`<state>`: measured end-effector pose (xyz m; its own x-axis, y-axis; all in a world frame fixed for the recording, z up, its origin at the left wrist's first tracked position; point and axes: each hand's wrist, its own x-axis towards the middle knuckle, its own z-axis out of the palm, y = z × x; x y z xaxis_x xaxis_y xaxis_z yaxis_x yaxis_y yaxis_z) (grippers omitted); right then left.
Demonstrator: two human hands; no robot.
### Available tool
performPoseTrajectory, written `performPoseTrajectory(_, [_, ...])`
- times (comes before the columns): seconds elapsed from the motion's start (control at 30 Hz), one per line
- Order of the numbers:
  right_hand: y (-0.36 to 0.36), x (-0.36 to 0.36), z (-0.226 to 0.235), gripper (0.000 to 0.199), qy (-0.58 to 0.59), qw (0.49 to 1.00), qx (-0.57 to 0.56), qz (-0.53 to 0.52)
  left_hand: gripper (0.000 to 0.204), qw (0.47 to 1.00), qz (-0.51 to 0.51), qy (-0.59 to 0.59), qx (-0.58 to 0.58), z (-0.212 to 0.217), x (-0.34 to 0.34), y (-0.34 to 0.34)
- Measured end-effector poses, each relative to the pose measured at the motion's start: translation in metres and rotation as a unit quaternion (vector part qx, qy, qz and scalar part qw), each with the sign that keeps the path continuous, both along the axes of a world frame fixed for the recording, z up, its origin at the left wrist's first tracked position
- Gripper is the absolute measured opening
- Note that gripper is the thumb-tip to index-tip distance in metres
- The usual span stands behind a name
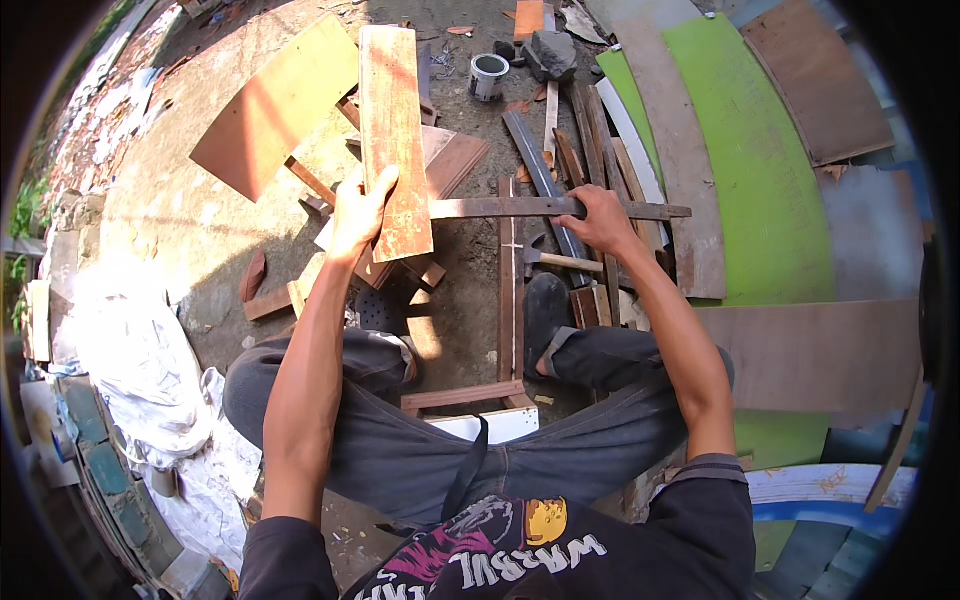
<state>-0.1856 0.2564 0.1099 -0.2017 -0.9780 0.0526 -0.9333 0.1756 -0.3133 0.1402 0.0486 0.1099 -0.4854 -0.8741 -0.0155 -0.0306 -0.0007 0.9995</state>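
Observation:
My left hand [358, 212] is closed round the left edge of a worn reddish-brown wooden board [392, 120], its thumb on the face. The board stands lengthwise away from me, over a pile of offcuts. In my right hand [602, 222] is a long narrow wooden strip [490, 208], gripped right of its middle. That strip lies crosswise, and its left end meets the board's right edge; whether it passes behind cannot be told. Below the right hand rests a hammer [565, 261] with a pale handle, beside an upright-running wooden batten [510, 290] between my feet.
Wooden strips [598, 140] and a dark metal bar [545, 180] lie to the right, beside a green panel [755, 150]. Ahead are a paint can [488, 78] and a grey rock [550, 56]. A thin brown sheet [285, 105] leans left; white cloth [140, 360] lies nearer.

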Motion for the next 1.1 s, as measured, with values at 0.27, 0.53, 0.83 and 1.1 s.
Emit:
performPoseTrajectory(0.27, [0.017,-0.029,0.073,0.049,0.077,0.982,0.058,-0.163,0.036,0.998,0.046,-0.033,-0.032,-0.010,0.021,0.019])
performPoseTrajectory(0.53, [0.005,-0.050,0.075,0.048,0.145,0.943,0.052,-0.294,0.046,0.969,-0.095,-0.226,-0.041,-0.057,-0.038,0.122])
performPoseTrajectory(0.83, [-0.006,-0.060,0.081,0.046,0.116,0.944,0.106,-0.289,0.048,0.924,-0.157,-0.349,0.000,-0.161,-0.057,0.180])
performPoseTrajectory(1.1, [-0.022,-0.045,0.078,0.045,0.102,0.960,0.135,-0.225,0.054,0.870,-0.172,-0.450,0.103,-0.232,-0.027,0.183])
